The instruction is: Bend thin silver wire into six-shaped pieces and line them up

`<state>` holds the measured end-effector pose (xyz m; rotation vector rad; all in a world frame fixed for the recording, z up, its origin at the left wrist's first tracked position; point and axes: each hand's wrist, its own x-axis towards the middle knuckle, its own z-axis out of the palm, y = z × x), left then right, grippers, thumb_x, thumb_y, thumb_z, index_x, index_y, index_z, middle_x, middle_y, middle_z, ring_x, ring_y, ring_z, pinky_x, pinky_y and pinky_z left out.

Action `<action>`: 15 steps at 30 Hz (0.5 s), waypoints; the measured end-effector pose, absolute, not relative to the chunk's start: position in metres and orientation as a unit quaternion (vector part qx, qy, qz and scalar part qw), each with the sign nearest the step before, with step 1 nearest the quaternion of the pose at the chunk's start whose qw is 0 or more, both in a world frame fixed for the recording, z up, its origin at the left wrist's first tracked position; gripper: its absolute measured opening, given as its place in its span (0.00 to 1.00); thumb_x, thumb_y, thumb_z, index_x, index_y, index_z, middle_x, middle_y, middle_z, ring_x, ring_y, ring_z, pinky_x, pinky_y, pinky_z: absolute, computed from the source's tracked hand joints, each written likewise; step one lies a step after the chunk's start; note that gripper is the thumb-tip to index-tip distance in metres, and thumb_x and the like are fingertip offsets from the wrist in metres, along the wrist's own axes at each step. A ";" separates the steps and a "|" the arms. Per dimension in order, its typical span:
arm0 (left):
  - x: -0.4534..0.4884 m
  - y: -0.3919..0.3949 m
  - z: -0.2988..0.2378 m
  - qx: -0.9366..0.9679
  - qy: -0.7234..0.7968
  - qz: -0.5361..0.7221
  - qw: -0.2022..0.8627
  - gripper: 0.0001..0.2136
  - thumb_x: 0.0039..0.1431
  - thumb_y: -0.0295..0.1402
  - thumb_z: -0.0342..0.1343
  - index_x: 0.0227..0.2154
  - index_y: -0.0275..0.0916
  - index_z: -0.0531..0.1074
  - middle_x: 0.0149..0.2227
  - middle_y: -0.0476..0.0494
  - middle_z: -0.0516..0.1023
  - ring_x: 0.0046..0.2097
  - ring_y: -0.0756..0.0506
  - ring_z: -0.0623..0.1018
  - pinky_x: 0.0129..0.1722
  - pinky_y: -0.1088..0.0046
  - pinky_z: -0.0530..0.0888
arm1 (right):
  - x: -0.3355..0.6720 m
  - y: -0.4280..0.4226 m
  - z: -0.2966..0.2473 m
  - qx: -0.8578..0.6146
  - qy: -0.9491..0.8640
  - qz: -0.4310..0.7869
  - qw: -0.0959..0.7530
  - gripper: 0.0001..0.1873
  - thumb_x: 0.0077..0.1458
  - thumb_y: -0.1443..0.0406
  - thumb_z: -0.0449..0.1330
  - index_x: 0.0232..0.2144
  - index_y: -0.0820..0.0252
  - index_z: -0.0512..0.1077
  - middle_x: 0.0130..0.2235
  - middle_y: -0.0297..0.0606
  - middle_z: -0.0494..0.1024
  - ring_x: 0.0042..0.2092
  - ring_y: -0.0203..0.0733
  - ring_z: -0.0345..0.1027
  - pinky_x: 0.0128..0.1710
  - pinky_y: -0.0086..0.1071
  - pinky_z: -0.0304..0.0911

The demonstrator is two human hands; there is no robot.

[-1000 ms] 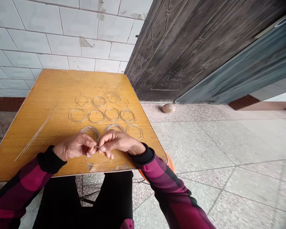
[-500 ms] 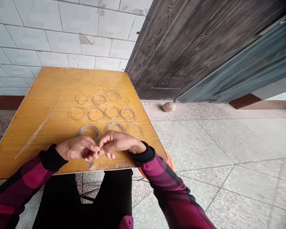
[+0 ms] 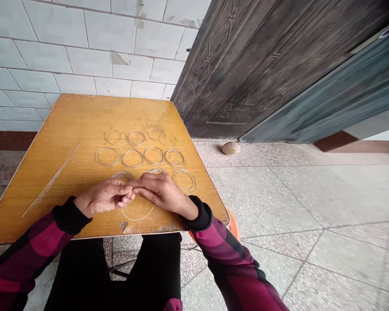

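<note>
Near the front of the wooden table, my left hand [image 3: 105,196] and my right hand [image 3: 162,190] meet, both closed. Between their fingertips they pinch a thin wire ring [image 3: 138,220], whose loop hangs down toward me. The point where its ends meet is hidden by my fingers. Just beyond my left hand lies a thicker wire coil [image 3: 121,174]; another coil [image 3: 158,171] is partly covered by my right hand. To the right of that hand rests a wire ring bundle [image 3: 184,181].
Rows of thin wire rings [image 3: 132,159] lie farther back on the yellow-brown table [image 3: 84,116]. Several straight wires [image 3: 52,181] lie at its left. An orange stool [image 3: 234,224] shows by the right edge. A ball-like object [image 3: 231,148] sits on the floor near the dark door [image 3: 220,86].
My right hand has turned over more, its back now facing up, and both hands sit slightly higher. The ring's loop between them shows more clearly.
</note>
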<state>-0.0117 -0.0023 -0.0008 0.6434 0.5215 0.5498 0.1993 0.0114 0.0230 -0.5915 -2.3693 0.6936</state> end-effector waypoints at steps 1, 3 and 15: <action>-0.012 -0.002 -0.001 0.308 0.249 0.273 0.877 0.13 0.49 0.35 0.69 0.26 0.30 0.74 0.25 0.47 0.68 0.25 0.57 0.64 0.24 0.82 0.62 | 0.200 0.011 0.023 -0.219 -0.914 0.166 0.298 0.12 0.66 0.65 0.53 0.46 0.64 0.74 0.31 0.38 0.77 0.31 0.34 0.70 0.31 0.29 0.63; -0.012 -0.001 -0.002 0.303 0.246 0.281 0.877 0.13 0.50 0.35 0.68 0.25 0.30 0.73 0.25 0.48 0.68 0.25 0.56 0.65 0.24 0.82 0.63 | 0.201 0.010 0.023 -0.207 -0.935 0.026 0.286 0.13 0.67 0.68 0.51 0.47 0.65 0.73 0.31 0.39 0.76 0.30 0.35 0.68 0.30 0.30 0.61; -0.014 0.000 0.011 0.478 0.374 0.280 0.744 0.16 0.54 0.41 0.63 0.21 0.33 0.70 0.22 0.49 0.68 0.25 0.53 0.66 0.27 0.75 0.63 | 0.195 0.006 0.028 -0.188 -0.947 -0.129 0.224 0.15 0.67 0.70 0.49 0.29 0.61 0.70 0.25 0.34 0.69 0.27 0.35 0.59 0.27 0.35 0.51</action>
